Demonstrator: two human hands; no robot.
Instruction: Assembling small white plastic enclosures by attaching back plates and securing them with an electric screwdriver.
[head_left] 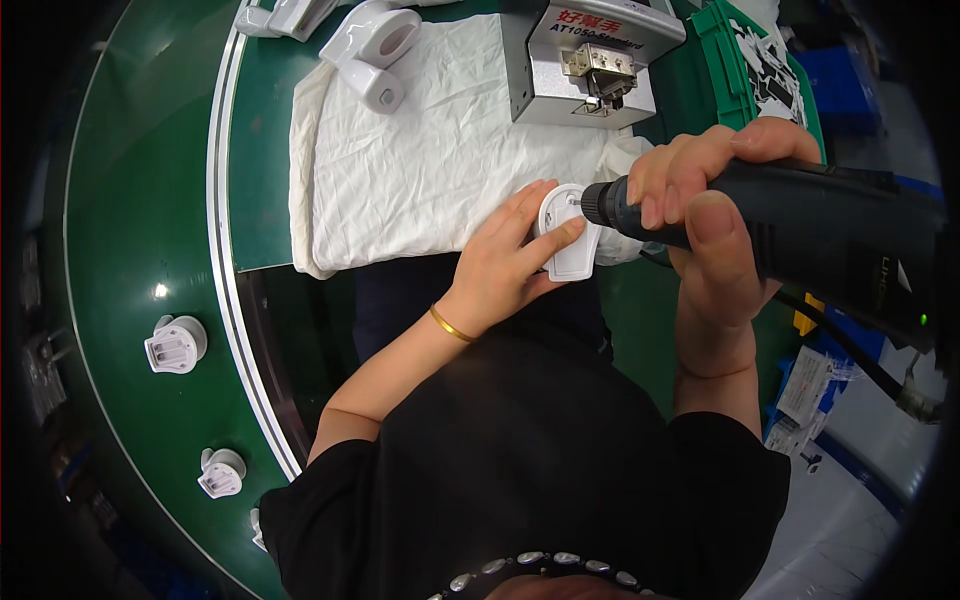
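My left hand [507,262], wearing a gold bracelet, grips a small white plastic housing [573,258] just beyond the near edge of a white cloth [400,190]. Its thumb presses on the housing's face. A black electric screwdriver [815,215] lies almost level in my right hand [715,185], with the fingers over the top and the thumb against its near side. The screwdriver's nose points left, and its bit reaches a recess in the upper part of the housing. Whether a screw sits under the bit is too small to tell.
A grey metal screw feeder [535,95] stands at the cloth's far side. Right of it is a green bin [728,75] of parts. White housings [360,50] rest at the far left of the cloth. More housings [175,345] sit on the green belt [130,230]. A black cable [845,345] hangs at right.
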